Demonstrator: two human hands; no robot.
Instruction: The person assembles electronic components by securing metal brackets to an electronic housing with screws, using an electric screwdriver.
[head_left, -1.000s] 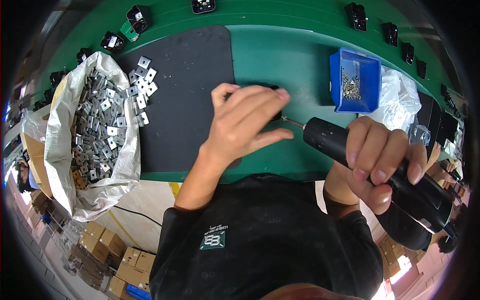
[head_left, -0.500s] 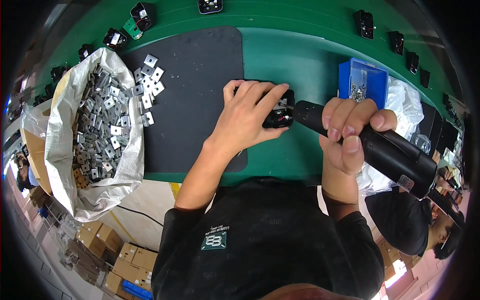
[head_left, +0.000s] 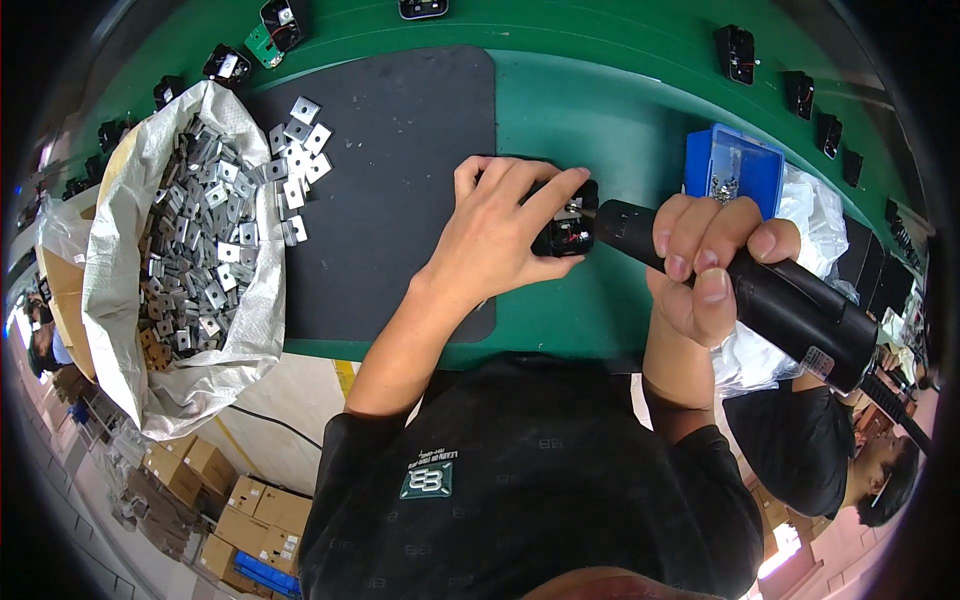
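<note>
Holding a small black housing (head_left: pixel 571 240) over the green table (head_left: pixel 570 315), just to the right of the black mat (head_left: pixel 400 150), with the left hand (head_left: pixel 500 225). Wrapping over the far and left sides of the housing in a closed grip, spread only as wide as the part itself. Cannot tell whether also resting it on the table. Clasping a black power screwdriver (head_left: pixel 800 308) in the right hand (head_left: pixel 710 255), farther right of the mat, in a grip closed tightly around the barrel. Aiming the tool leftward, toward the mat, with its nose right at the housing, beside some bright metal. Cannot tell whether meeting a screw there. On the mat's left part, loose metal plates (head_left: pixel 318 138) with holes. Left of the mat, a white woven sack (head_left: pixel 250 340) full of similar plates. Well right of the mat, a blue bin (head_left: pixel 699 165) with small metal pieces (head_left: pixel 722 188) inside, next to clear plastic bags (head_left: pixel 815 215). Beyond the mat, more black housings (head_left: pixel 740 55), spaced apart, and a green circuit board (head_left: pixel 264 45).
</note>
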